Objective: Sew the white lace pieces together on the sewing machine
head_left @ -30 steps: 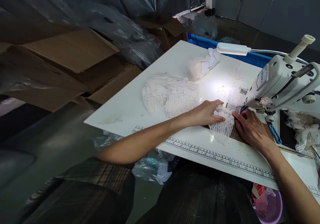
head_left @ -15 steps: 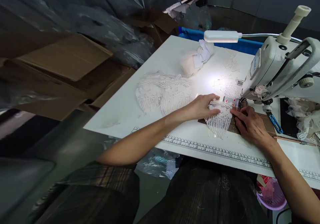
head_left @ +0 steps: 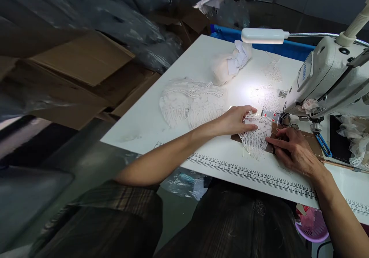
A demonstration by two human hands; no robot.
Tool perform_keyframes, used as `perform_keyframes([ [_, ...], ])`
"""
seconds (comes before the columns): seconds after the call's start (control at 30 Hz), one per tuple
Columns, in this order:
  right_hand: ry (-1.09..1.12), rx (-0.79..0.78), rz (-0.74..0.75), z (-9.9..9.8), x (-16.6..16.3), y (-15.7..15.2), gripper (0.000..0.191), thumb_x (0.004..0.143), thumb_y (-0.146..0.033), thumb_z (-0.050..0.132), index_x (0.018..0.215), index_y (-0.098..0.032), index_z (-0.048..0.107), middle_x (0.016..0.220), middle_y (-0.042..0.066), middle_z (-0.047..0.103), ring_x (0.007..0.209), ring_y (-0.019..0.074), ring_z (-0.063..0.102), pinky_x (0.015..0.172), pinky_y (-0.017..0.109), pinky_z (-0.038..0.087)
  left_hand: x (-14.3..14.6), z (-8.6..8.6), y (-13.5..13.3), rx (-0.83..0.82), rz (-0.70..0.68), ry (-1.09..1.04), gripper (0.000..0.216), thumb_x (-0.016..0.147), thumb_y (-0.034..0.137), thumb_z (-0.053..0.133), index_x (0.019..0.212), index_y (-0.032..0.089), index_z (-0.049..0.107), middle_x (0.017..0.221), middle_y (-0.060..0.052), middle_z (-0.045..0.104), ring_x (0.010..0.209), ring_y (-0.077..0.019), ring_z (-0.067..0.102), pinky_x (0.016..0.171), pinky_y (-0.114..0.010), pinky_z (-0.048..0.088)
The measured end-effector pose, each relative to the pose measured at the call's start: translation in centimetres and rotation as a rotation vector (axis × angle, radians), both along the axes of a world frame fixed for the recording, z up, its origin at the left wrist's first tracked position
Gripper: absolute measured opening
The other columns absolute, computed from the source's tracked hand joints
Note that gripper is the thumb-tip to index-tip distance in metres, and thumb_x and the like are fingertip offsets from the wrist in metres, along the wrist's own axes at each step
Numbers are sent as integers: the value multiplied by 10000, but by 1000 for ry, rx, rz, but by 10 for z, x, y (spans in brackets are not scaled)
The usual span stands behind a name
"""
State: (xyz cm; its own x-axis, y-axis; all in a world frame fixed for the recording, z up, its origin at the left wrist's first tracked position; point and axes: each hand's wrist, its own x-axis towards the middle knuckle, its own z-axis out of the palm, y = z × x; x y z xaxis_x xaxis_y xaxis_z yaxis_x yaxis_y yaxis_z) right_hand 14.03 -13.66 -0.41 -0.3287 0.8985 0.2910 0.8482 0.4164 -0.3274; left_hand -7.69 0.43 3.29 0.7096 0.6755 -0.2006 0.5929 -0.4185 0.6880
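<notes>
Under the presser foot area of a white sewing machine (head_left: 319, 69) lies a white lace piece (head_left: 255, 140) with a fringed lower edge. My left hand (head_left: 235, 121) rests on its left side, thumb and fingers spread apart on the lace. From the right, my right hand (head_left: 296, 150) touches the lace's right edge with an outstretched fingertip; its other fingers are bent and partly hidden. A brown strip (head_left: 309, 142) lies beneath the lace and the right hand. The metal needle plate (head_left: 269, 115), with red marks, sits just beyond the lace.
More white lace pieces (head_left: 193, 100) lie to the left. A pale bundle (head_left: 227, 67) sits behind them. A lamp (head_left: 263, 36) lights the table. Blue thread snips (head_left: 324, 145) lie at right, near gathered fabric (head_left: 357, 135). A printed ruler (head_left: 250, 173) runs along the front edge.
My right hand has drawn slightly down and back from the presser foot, its fingertip now lower on the lace edge. My left hand stays on the lace. The whole view has shifted a little.
</notes>
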Motion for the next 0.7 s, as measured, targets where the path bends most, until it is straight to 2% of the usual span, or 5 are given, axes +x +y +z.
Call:
perform_keyframes([
  [0.3, -28, -4, -40, -2, -2, -1, 358, 911, -247, 488, 1181, -318, 712, 1078, 95, 581, 1017, 230, 567, 905, 439, 502, 1, 0, -1, -52, 27, 5, 650, 813, 458, 653, 1360, 138, 510, 916, -58, 676, 853, -211, 647, 699, -292, 518],
  [0.6, -3, 43, -31, -2, -4, -1, 342, 921, -235, 478, 1156, -269, 725, 1062, 111, 588, 1011, 232, 577, 873, 428, 524, 3, 4, -2, -75, 44, 22, 648, 817, 471, 682, 1343, 124, 531, 904, -68, 667, 711, -183, 624, 588, -279, 473],
  [0.7, -5, 26, -42, -2, -5, -1, 340, 917, -233, 491, 1161, -273, 723, 1071, 112, 589, 1021, 240, 574, 880, 438, 521, -2, 3, 2, 19, 7, 5, 600, 864, 483, 638, 1338, 128, 537, 844, -50, 664, 692, -167, 613, 578, -264, 458],
])
